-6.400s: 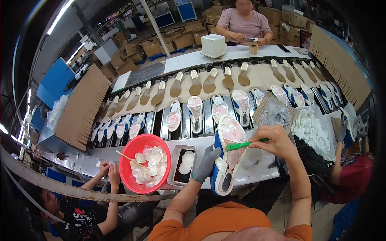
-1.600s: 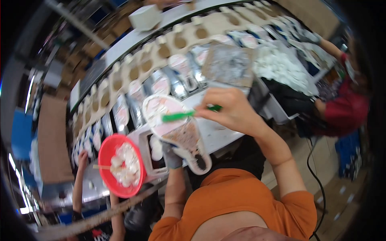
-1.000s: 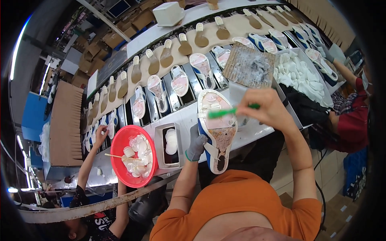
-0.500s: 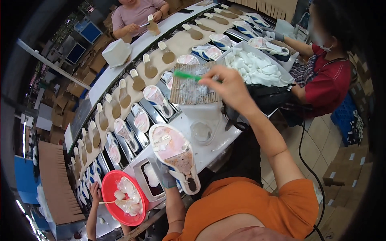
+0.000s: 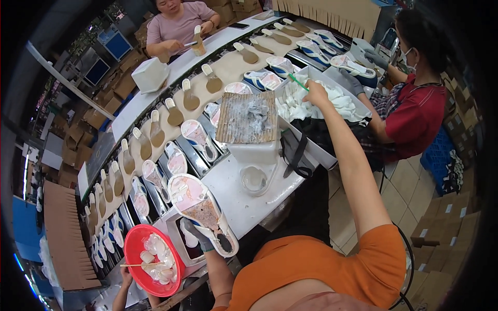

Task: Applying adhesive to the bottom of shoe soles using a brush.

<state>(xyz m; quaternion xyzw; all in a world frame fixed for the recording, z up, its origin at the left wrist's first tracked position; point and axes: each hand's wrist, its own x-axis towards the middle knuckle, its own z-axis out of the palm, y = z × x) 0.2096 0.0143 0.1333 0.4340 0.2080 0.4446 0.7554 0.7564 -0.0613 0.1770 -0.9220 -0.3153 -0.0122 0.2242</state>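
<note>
Pink-lined shoe sole (image 5: 203, 213) rests upturned in the gloved left hand (image 5: 198, 238), fingers curled beneath its heel end, just right of a red bowl (image 5: 154, 260). Farther right, the right hand (image 5: 315, 94) pinches a green brush (image 5: 298, 82) over a tray of white pieces (image 5: 332, 106).

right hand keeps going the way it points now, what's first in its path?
Most likely the heap of white pieces in the white tray: the right hand, holding a green brush, reaches out over it. Depth is unclear, so contact can't be confirmed.
</note>
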